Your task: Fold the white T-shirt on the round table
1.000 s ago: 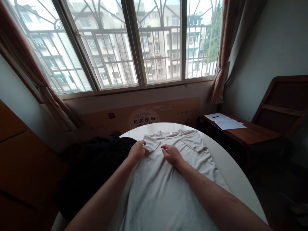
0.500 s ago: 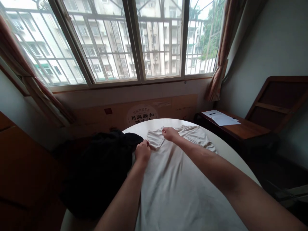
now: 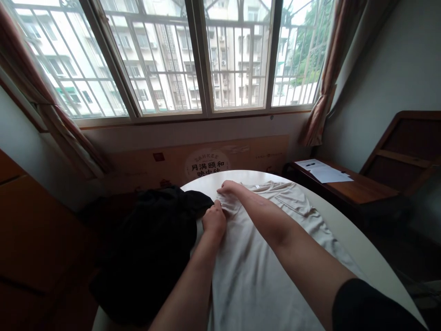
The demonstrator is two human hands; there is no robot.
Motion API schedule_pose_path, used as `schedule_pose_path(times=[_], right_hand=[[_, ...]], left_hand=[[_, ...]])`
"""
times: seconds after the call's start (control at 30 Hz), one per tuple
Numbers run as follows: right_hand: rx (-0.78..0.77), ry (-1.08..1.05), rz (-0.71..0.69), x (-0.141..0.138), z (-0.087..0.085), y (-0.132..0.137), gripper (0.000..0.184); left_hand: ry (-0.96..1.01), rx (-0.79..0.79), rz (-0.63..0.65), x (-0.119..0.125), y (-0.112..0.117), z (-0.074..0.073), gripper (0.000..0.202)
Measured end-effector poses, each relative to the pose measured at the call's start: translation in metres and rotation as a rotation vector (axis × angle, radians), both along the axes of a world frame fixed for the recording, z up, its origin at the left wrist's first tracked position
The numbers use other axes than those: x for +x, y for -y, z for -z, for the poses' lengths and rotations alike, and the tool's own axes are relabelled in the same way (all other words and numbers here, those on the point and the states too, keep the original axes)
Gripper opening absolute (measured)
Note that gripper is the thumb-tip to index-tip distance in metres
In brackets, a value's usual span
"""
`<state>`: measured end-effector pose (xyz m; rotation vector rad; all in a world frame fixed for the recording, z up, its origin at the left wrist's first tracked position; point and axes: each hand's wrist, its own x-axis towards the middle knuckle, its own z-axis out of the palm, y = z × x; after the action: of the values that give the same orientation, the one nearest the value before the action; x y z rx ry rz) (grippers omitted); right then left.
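Observation:
A pale grey T-shirt lies spread on a round white table, collar end away from me. My left hand is closed, pinching the shirt's left edge by the folded-in sleeve. My right arm crosses over the shirt, and my right hand is closed on the fabric at the far left shoulder, near the table's far rim. The right sleeve lies folded flat on the shirt.
A heap of black cloth hangs over the table's left side. A dark wooden side table with white papers and a pen stands at right, beside a wooden frame. A cardboard panel leans under the window.
My right hand reached forward and leftwards to the shirt's far left shoulder. My left hand stayed on the left edge. The view shifted a little to the left.

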<state>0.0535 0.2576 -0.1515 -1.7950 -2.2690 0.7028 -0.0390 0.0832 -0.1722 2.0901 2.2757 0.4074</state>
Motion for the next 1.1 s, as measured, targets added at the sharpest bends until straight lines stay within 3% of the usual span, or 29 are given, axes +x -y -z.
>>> schedule_pose_path(times=[0.1, 0.3, 0.57, 0.7, 0.77, 0.87, 1.1], right_hand=[[0.018, -0.100, -0.012, -0.001, 0.006, -0.006, 0.027], [0.109, -0.240, 0.024, 0.005, 0.017, -0.012, 0.030], [0.267, -0.133, 0.029, 0.002, 0.033, 0.009, 0.026], [0.340, -0.098, 0.028, 0.008, 0.026, 0.016, 0.037], [0.346, -0.084, 0.033, 0.018, 0.017, 0.013, 0.042], [0.285, -0.040, -0.007, 0.039, 0.007, 0.007, 0.036], [0.137, 0.024, -0.160, 0.066, 0.010, 0.019, 0.027]], left_hand=[[0.000, -0.009, 0.004, -0.003, 0.000, -0.001, 0.028], [0.015, 0.049, -0.058, -0.010, 0.000, -0.002, 0.027], [-0.069, 0.016, -0.048, -0.016, -0.001, -0.002, 0.025], [-0.066, 0.150, 0.061, -0.013, 0.001, -0.006, 0.022], [-0.027, 0.201, 0.219, -0.010, 0.002, -0.006, 0.025], [0.039, 0.137, 0.428, -0.007, 0.002, -0.002, 0.038], [0.006, 0.070, 0.358, -0.003, -0.001, -0.005, 0.025]])
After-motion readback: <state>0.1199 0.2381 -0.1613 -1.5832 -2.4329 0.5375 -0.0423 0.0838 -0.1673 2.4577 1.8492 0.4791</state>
